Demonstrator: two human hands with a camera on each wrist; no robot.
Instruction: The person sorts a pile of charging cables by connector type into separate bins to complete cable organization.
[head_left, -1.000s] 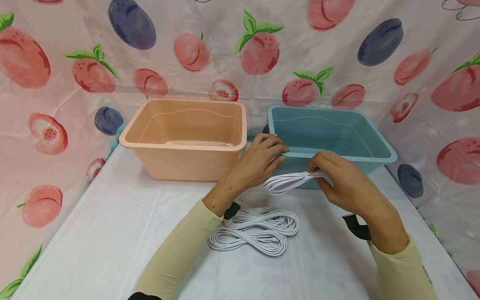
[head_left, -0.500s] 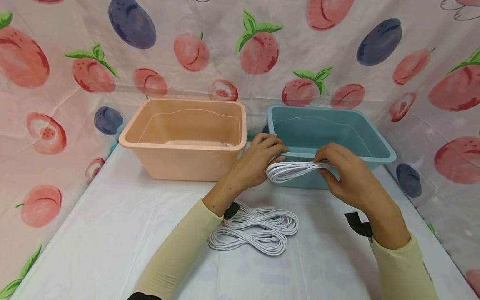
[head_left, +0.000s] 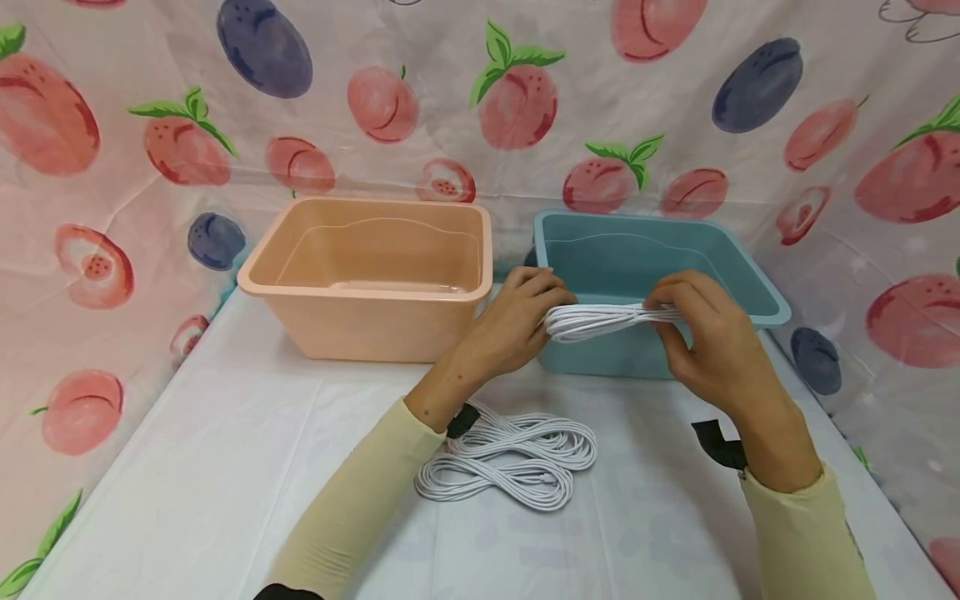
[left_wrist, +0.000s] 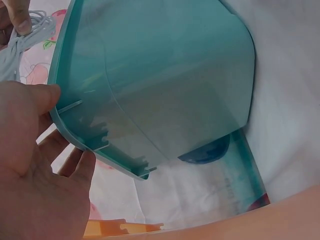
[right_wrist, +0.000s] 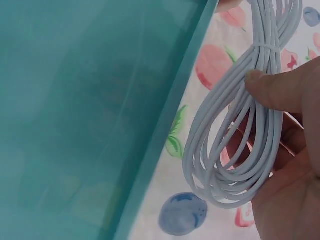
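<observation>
A person's right hand [head_left: 705,342] pinches a white cable bundle [head_left: 588,322] between thumb and fingers at the near side of a teal bin [head_left: 622,358], while the left hand [head_left: 513,325], apart from it, grips that bin's near left corner. The bundle overlaps the bin's front edge from where I stand; whether it is over the edge or just before it, I cannot tell, nor whether it touches the left fingers. Its far end disappears behind the right hand, and the near part of the bin's floor is out of sight. More white cables [head_left: 551,450] lie looped on the white-covered table [head_left: 225,467], partly covered by the left wrist and its black strap [head_left: 462,421]; their number is hard to make out. Half a second ago the bundle hung lower, against the bin's front wall; the left hand has stayed put. A peach bin [head_left: 375,329] stands to the left, before a fruit-print cloth [head_left: 585,92].
</observation>
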